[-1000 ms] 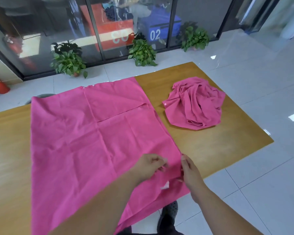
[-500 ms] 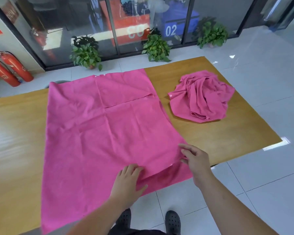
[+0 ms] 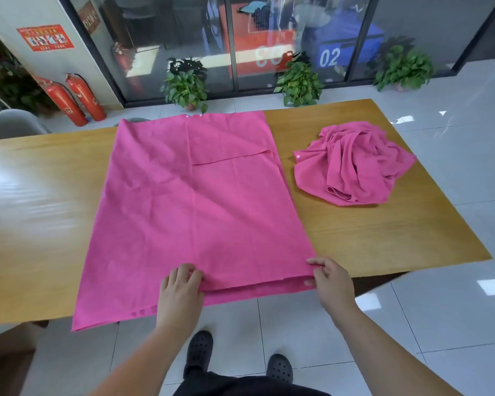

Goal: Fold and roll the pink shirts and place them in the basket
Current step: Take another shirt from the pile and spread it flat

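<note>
Pink shirt (image 3: 200,212) number one is spread flat across the middle of the wooden table (image 3: 383,232), with its hem hanging just over the table's near edge. Makes sense to me: flat cloth gives straight folds, and the overhang leaves an edge you can get your fingers under. One side panel looks folded in over the body, so there's a double layer on the side nearer the table's right end.

Left hand (image 3: 180,292) is at the table's near edge, fingers curled onto the hem of that top layer, pinching it as far as I can tell. Right hand (image 3: 330,281) has the layer's near corner nipped between thumb and fingertips. My guess is both grips are there to line the top layer up with the one underneath and keep it taut.

Crumpled pink shirt (image 3: 352,164) sits in a heap toward the table's right end, well apart from the flat one, probably parked there until its turn.

No basket in view on or around the table. I'd call this early: folding is under way, rolling not started.
</note>
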`<state>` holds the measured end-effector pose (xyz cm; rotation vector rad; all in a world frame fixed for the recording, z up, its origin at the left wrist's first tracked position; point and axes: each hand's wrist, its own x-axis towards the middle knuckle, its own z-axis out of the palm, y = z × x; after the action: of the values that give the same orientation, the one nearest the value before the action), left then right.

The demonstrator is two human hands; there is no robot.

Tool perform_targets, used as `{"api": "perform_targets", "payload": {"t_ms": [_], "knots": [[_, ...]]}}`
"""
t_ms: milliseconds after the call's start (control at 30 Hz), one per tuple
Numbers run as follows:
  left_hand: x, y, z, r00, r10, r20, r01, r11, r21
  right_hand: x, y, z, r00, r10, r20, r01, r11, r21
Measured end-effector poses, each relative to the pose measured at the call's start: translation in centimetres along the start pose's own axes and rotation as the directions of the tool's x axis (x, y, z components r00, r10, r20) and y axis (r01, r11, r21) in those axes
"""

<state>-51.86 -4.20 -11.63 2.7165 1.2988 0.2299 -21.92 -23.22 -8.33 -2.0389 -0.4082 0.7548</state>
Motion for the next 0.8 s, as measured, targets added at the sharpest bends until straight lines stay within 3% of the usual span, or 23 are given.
{"api": "perform_targets", "payload": {"t_ms": [67, 133, 233, 300, 433, 600, 667, 700, 800], "knots": [[-0.7, 0.0, 1.0, 0.999, -0.018, 0.032, 0.017, 1.000, 0.023, 0.2, 1.3, 0.0, 0.996, 0.043, 0.083, -0.031, 0.990, -0.140], [-0.9, 0.4, 1.1, 0.998, -0.063, 0.001, 0.063, 0.998, 0.007, 0.4, 1.0, 0.0, 0.995, 0.044, 0.094, -0.032, 0.991, -0.130], [-1.2, 1.1, 0.2, 0.987, -0.099, -0.123, 0.095, 0.995, -0.035, -0.5, -0.3, -0.5, 0.997, -0.066, -0.032, 0.067, 0.997, 0.033], [-1.3, 1.2, -0.2, 0.984, -0.104, -0.145, 0.099, 0.994, -0.041, -1.1, -0.1, -0.8, 0.989, -0.090, -0.120, 0.097, 0.994, 0.054], [-2.6, 0.9, 1.3, 0.991, -0.130, -0.013, 0.130, 0.991, 0.016, -1.2, 2.1, -0.5, 0.999, 0.012, -0.038, -0.018, 0.989, -0.149], [-4.1, 2.0, 2.1, 0.928, -0.366, 0.073, 0.370, 0.928, -0.044, -0.6, 3.3, -0.5, 0.982, 0.169, -0.090, -0.177, 0.979, -0.097], [-4.5, 2.8, 2.2, 0.845, -0.519, 0.125, 0.534, 0.826, -0.178, -0.4, 3.9, -0.5, 0.979, 0.190, -0.079, -0.199, 0.972, -0.126], [-4.5, 3.1, 2.3, 0.779, -0.605, 0.163, 0.624, 0.729, -0.280, -0.3, 4.3, -0.5, 0.977, 0.200, -0.078, -0.209, 0.968, -0.139], [-4.0, 3.8, 2.5, 0.535, -0.781, 0.323, 0.773, 0.297, -0.561, 0.3, 5.5, -0.3, 0.971, 0.225, -0.077, -0.233, 0.964, -0.130]]}}
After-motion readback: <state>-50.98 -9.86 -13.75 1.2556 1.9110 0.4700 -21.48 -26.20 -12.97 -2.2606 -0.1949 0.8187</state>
